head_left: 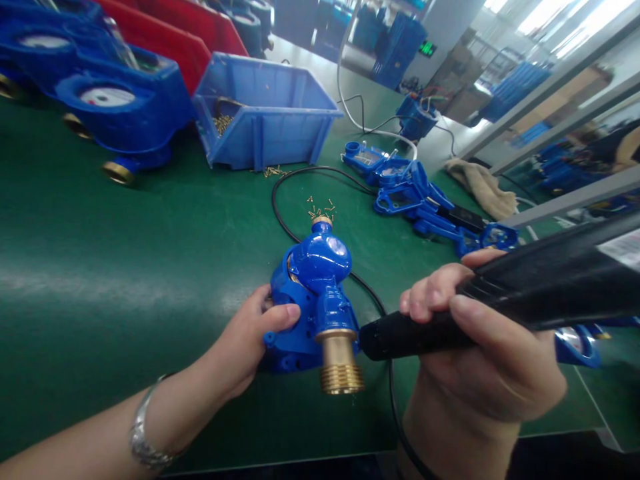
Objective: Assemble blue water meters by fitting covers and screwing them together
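— Which way does it lie?

— My left hand [245,347] clasps the blue-painted metal water-meter body [315,293] by its flank, thumb on top and fingers curled beneath. It lies on the mat, its long axis running from me outward. One brass threaded end points back at me, just beside my thumb. The other brass end points away, past my fingertips.

— And the other hand?

— My right hand [480,360] is wrapped tight round the black plastic power screwdriver [525,287]. Its nose sits right beside the near brass thread, and I cannot tell if it touches. A black cable [280,213] passes by my right wrist and loops out beyond the meter.

— What's underneath?

— A green-matted workbench [125,267] in a factory hall, with frames and blue crates well beyond my fingers.

— Containers?

— Far past my left fingertips an open-fronted blue plastic bin [280,140] holds small brass screws [223,123]. A few loose brass screws [320,205] lie just beyond the meter's far end. Beyond my right knuckles is a heap of blue plastic covers [415,200], with a beige cloth [483,187] beside it. Far off to the left, finished blue water meters [115,113] stand before red plastic bins [165,33].
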{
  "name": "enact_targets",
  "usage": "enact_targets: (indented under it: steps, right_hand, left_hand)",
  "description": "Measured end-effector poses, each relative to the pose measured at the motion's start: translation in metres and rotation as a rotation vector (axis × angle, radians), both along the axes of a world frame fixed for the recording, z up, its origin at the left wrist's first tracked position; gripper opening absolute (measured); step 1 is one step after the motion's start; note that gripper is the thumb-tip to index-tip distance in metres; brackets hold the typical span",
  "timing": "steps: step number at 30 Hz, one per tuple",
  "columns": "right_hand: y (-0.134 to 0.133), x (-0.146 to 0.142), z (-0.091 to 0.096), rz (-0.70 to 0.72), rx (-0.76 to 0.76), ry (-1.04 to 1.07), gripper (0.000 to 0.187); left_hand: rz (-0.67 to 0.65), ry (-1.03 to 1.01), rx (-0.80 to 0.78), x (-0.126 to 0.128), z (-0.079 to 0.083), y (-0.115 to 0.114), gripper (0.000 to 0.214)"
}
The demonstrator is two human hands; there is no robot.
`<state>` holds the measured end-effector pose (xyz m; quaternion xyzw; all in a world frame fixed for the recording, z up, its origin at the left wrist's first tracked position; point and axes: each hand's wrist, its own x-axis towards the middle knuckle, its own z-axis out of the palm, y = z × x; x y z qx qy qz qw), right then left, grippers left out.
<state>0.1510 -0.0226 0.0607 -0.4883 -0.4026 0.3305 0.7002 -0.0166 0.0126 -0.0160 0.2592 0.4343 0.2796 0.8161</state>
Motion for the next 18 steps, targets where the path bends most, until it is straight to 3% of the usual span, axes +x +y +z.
enact_targets:
  steps: [6, 13, 18]
  right_hand:
    - [-0.001, 0.001, 0.001, 0.001, 0.010, -0.001, 0.026]
    - [-0.001, -0.002, 0.000, -0.002, 0.013, -0.004, 0.035]
    - [0.000, 0.009, 0.029, 0.045, -0.005, -0.099, 0.033]
  left_hand:
    - [-0.010, 0.001, 0.011, 0.000, -0.001, -0.001, 0.067]
    - [-0.207, -0.100, 0.053, -0.011, -0.002, 0.011, 0.063]
    - [-0.243, -0.062, 0.094, -0.015, -0.004, 0.015, 0.065]
